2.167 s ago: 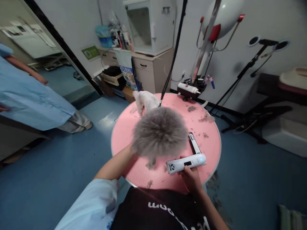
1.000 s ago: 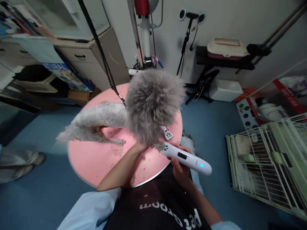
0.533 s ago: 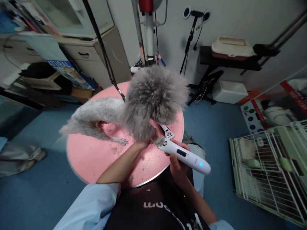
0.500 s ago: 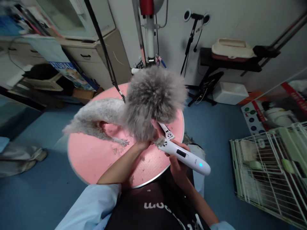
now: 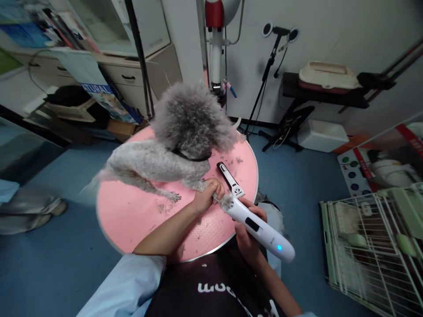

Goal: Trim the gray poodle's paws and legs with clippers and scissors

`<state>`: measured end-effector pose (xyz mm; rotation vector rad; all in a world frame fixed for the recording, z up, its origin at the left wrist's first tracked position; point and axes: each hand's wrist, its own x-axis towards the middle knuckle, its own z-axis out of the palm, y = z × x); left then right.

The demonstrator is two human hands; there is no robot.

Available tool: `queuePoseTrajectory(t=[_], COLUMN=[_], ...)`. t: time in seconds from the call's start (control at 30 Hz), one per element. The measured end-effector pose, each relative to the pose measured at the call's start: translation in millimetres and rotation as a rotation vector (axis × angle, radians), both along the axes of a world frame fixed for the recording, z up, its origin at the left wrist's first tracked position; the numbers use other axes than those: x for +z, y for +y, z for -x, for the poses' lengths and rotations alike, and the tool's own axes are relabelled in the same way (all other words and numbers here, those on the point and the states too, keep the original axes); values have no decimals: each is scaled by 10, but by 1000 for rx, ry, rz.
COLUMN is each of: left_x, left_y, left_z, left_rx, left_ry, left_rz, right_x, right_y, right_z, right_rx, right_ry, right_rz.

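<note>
A grey dog [image 5: 142,160] lies on the round pink grooming table [image 5: 132,215], its body clipped short and its head fluffy. My left hand [image 5: 208,194] is closed around the dog's front leg [image 5: 193,182], near the paw. In my right hand [image 5: 246,240] is a white hair clipper [image 5: 264,231] with a lit blue dot. Its head, with grey fur on it, meets the paw beside my left fingers. A second, black-and-white clipper [image 5: 229,178] lies on the table just beyond. The dog's face is turned away, and a dark band shows at its neck.
Loose fur tufts [image 5: 161,207] are scattered over the table. A black grooming strap [image 5: 140,53] hangs behind the dog. A wire cage [image 5: 373,246] stands at right, and a ring-light stand [image 5: 264,79] at the back. Another person's legs [image 5: 29,207] show at left.
The dog's head has swung left and away from my hands, uncovering my left hand and the second clipper. My clipper stays near the paw. The view has shifted slightly.
</note>
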<state>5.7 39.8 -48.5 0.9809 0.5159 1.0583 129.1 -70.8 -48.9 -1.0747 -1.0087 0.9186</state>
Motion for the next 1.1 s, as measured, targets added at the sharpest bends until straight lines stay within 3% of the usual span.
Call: queuePoseTrajectory(t=[0.1, 0.17, 0.27, 0.37, 0.87, 1.1], left_x=[27, 51, 79, 85, 152, 118], left_y=[-14, -23, -33, -46, 3, 11], left_z=[4, 1, -17, -41, 25, 69], left_rx=[31, 35, 24, 40, 122, 134], left_ry=[19, 12, -24, -61, -80, -54], left_rz=[25, 43, 58, 64, 77, 86], right_x=[96, 128, 92, 13, -70, 18], right_y=[21, 14, -41, -87, -64, -45], right_z=[-37, -70, -108, -96, 9, 79], right_rx=[116, 220, 59, -97, -101, -40], right_ry=[-123, -158, -251, -320, -274, -340], right_rz=[-248, -317, -372, -365, -369, -354])
